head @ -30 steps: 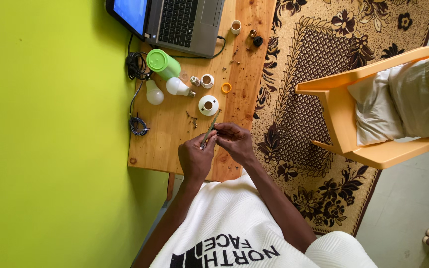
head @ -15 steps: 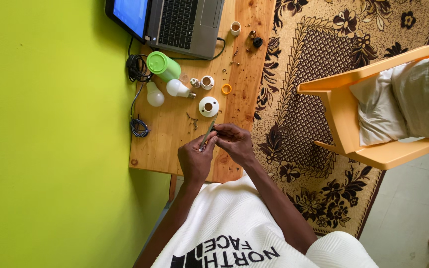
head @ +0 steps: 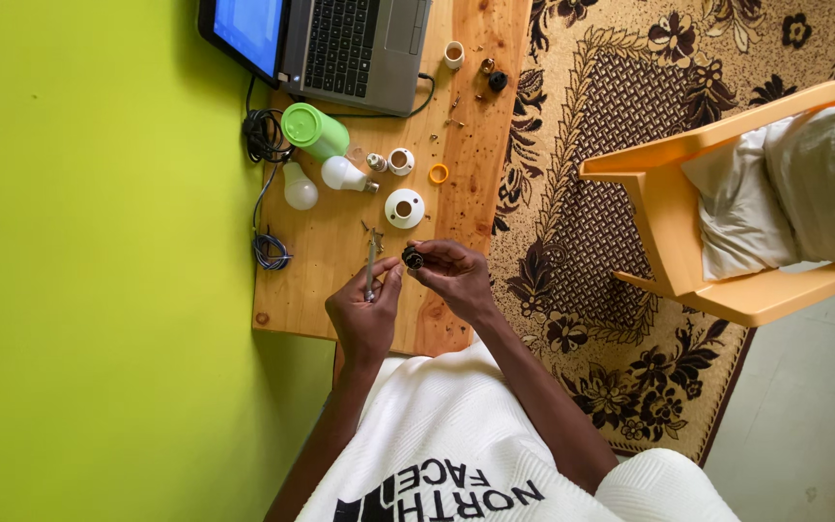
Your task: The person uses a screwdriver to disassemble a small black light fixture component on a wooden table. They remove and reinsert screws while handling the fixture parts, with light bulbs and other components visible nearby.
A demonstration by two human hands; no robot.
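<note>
Over the near edge of a wooden table [head: 466, 164], my left hand [head: 364, 314] grips a thin metal tool [head: 371, 269] that points away from me. My right hand [head: 451, 275] pinches a small dark round part [head: 412, 257] between its fingertips, right beside the tool's shaft. Just beyond my hands lies a white round lamp base [head: 404, 208]. Further out are a white bulb piece [head: 345, 174], a small white socket ring [head: 400, 160] and an orange ring [head: 438, 173].
A green cup [head: 313, 130] and a round white bulb [head: 299, 191] sit at the table's left, near coiled black cables [head: 271, 249]. An open laptop [head: 326, 43] stands at the far end. A yellow chair [head: 727, 222] stands on the patterned rug [head: 591, 242] to the right.
My hands stay together over the table's near edge. The dark part now shows more plainly at my right fingertips. Nothing else on the table has moved.
</note>
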